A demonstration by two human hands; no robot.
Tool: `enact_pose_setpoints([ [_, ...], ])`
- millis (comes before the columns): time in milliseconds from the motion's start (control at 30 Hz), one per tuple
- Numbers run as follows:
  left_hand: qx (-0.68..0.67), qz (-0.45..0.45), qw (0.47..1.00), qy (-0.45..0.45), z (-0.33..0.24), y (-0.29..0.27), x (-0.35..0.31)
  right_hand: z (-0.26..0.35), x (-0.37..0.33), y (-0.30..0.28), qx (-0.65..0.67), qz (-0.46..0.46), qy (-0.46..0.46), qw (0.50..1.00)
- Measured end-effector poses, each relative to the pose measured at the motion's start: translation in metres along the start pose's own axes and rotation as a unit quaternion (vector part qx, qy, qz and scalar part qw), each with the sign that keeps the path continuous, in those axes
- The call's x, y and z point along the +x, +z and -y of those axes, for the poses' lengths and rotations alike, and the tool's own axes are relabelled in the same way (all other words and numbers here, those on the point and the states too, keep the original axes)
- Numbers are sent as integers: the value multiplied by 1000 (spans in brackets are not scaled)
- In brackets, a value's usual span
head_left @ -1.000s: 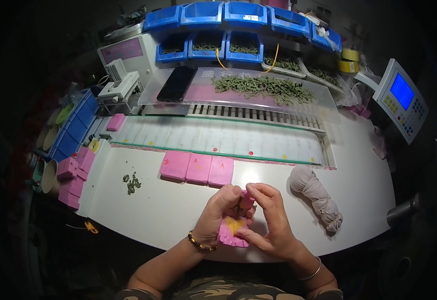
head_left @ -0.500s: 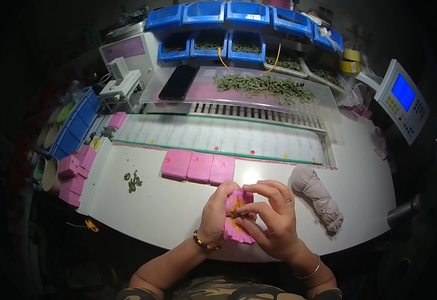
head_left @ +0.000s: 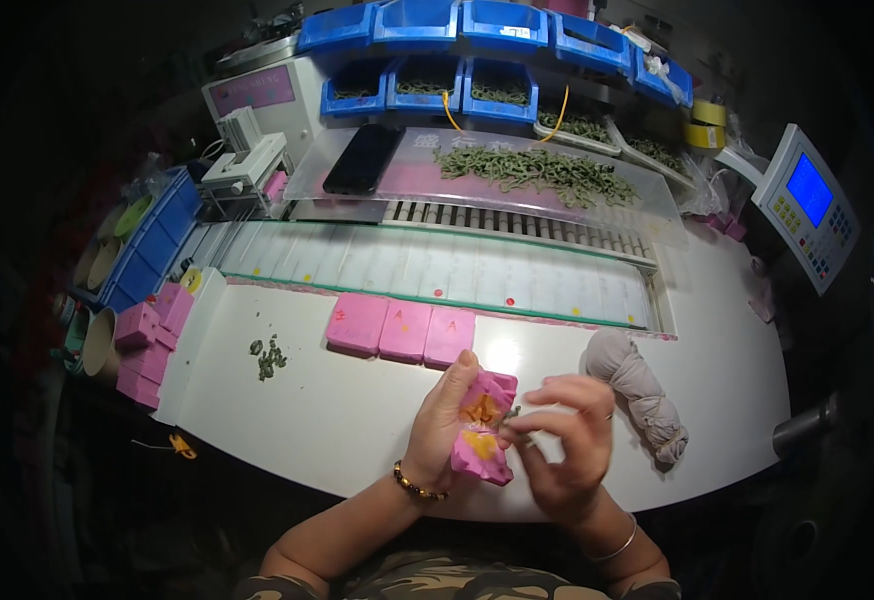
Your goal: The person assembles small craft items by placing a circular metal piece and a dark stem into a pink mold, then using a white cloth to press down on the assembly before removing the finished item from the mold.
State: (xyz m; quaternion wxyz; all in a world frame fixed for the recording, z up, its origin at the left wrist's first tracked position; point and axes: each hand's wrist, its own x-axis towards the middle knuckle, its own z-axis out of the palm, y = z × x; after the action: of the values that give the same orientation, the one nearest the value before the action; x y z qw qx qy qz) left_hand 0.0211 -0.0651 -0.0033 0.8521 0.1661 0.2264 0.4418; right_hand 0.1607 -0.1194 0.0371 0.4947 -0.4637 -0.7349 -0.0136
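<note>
My left hand (head_left: 433,432) grips a pink rubber mould (head_left: 475,468) that is spread apart into two flaps, with orange-yellow patches showing inside. To its right, my right hand (head_left: 572,445) is partly blurred, thumb and forefinger pinched together. A small dark green piece (head_left: 511,413) sticks out at those fingertips, just beside the mould. Beyond my hands, three flat pink moulds (head_left: 402,331) lie side by side. A small heap of dark green pieces (head_left: 270,358) rests on the white table to the left.
A rolled grey cloth (head_left: 637,398) lies right of my hands. Behind are a white slatted conveyor (head_left: 357,260), many green twig-like pieces (head_left: 532,175) and a phone (head_left: 365,160) on a clear cover. Blue bins (head_left: 502,88) stand farther back; a control panel (head_left: 809,205) is at right.
My right hand has drawn back rightward from the mould with the green piece, uncovering the mould's inside. At far left, a pink block has moved from the conveyor's end into the white machine.
</note>
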Motion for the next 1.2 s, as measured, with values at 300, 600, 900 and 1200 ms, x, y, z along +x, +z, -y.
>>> enact_pose_setpoints([
  [300,384,72,910,143,-5,3,-9,-29,-2,-5,339,-4,324,883],
  [600,473,54,849,229,-4,-2,-9,-16,0,-3,113,14,214,970],
  [900,529,44,789,311,-3,4,-6,-22,-1,-4,-145,21,35,989],
  [1200,632,59,634,443,-1,0,-6,-20,-6,0,82,47,192,977],
])
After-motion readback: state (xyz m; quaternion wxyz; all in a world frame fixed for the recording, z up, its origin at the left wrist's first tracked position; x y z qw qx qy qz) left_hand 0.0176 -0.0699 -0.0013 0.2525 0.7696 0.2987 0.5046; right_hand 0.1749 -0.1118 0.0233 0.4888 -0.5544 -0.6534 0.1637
